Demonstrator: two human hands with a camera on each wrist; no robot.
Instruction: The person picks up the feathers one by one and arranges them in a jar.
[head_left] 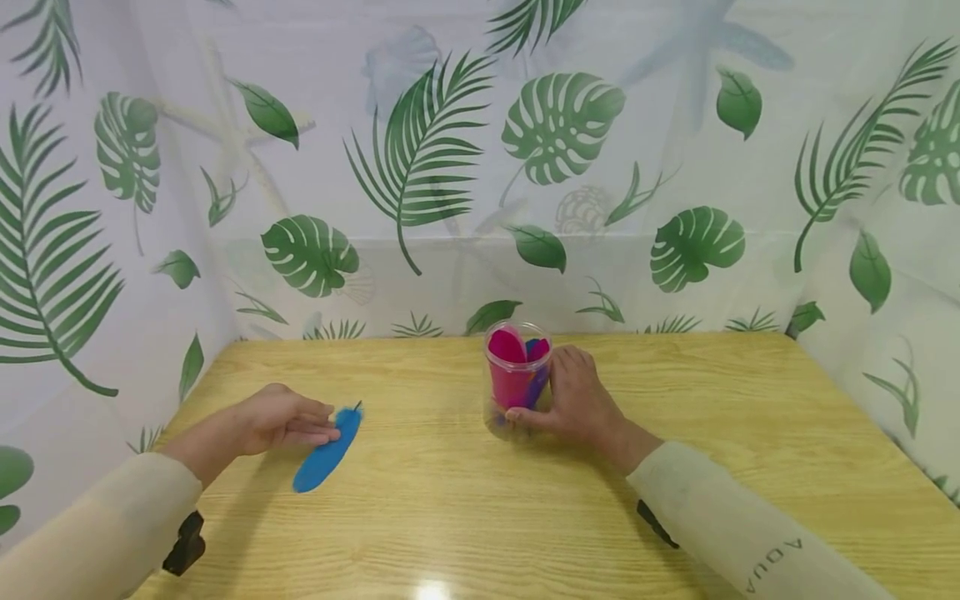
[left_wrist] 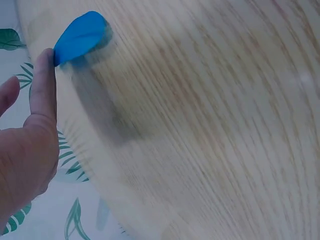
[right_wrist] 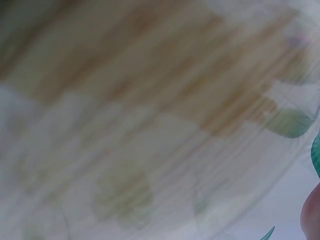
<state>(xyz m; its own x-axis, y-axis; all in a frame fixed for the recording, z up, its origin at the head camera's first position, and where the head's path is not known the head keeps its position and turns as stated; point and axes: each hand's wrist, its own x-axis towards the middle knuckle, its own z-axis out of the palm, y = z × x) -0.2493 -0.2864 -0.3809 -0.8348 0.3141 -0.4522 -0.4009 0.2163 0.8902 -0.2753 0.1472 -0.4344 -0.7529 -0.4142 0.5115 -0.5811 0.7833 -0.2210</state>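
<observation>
My left hand (head_left: 288,421) pinches a blue feather (head_left: 322,462) at its fingertips, near the thin dark quill. In the left wrist view the feather (left_wrist: 82,35) extends from a fingertip, its broad end close over the wood. My right hand (head_left: 577,400) grips a clear plastic cup (head_left: 517,367) around its right side, the thumb across the lower front. Pink feathers (head_left: 510,375) and a purple feather (head_left: 537,385) stand inside the cup, with a bit of blue at the rim. The right wrist view is blurred, showing only a fingertip at the edge.
A light wood-grain table (head_left: 420,508) lies under both hands. White sheeting (head_left: 465,275) printed with green leaves hangs behind the table and along both sides. Dark straps (head_left: 185,542) show at the sleeves.
</observation>
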